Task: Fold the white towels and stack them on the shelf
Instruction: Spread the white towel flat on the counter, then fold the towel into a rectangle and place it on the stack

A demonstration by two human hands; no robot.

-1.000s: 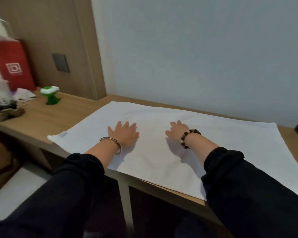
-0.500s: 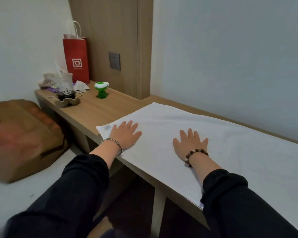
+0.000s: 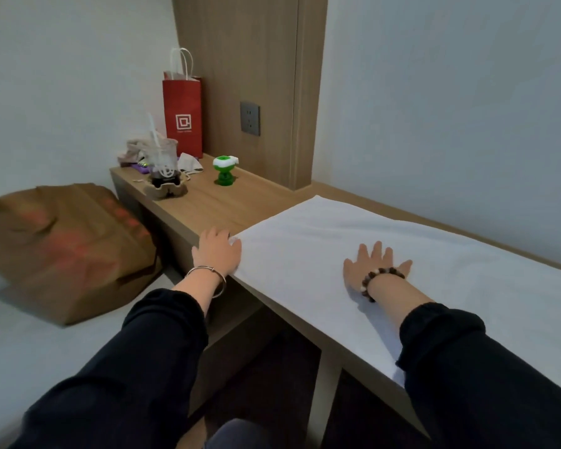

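Lying flat along the table (image 3: 201, 202), the white towel (image 3: 305, 254) ran its long axis from the near-left corner away to the right, out of view. The left hand (image 3: 216, 251) sat right at that left corner, fingers curled against the hem; whether its grip held any cloth, I couldn't tell. The right hand (image 3: 374, 265) pressed flat mid-towel, fingers spread wide, holding nothing. The left was nearer the short edge, and the fold, by my reckoning, wanted that end carried rightward.
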